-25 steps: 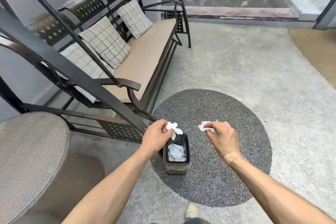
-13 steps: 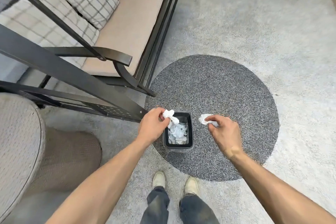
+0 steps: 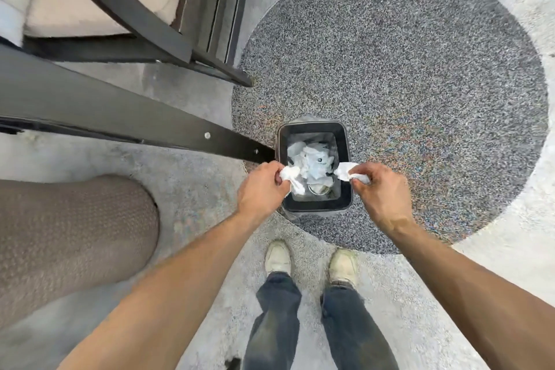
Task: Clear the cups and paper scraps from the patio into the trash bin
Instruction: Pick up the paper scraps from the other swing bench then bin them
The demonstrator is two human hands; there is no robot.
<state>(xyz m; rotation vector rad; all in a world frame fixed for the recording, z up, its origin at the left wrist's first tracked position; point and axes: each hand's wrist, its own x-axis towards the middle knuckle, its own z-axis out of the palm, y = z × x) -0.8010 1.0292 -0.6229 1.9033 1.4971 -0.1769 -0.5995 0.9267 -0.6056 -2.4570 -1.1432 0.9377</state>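
Trash bin: we saw the small dark bin (image 3: pixel 314 204) standing on the floor at the near edge of the round grey patch (image 3: pixel 420 69), its mouth open toward us.
Bin contents: white crumpled paper (image 3: pixel 312 162) lay heaped inside; we could not make out any cup among it.
Left scrap: a crumpled white scrap (image 3: pixel 292 176) hung over the bin's left rim, partly inside the opening.
Left hand: our left hand (image 3: pixel 261 189) pinched that scrap between thumb and curled fingers, at the bin's left wall.
Right scrap: a second white scrap (image 3: pixel 348 174) sat over the bin's right rim.
Right hand: our right hand (image 3: pixel 380 189) gripped this scrap in curled fingertips, just beside the right rim.
Feet: our two pale shoes (image 3: pixel 277 258) and blue trouser legs stood just behind the bin.
Frame: a dark metal bar (image 3: pixel 120 111) slanted in from the left, its end reaching the bin's left side.
Bench: we saw a beige cushion (image 3: pixel 75 9) at the upper left behind the bars.
Woven piece: a brown woven form (image 3: pixel 69 234) filled the left edge.
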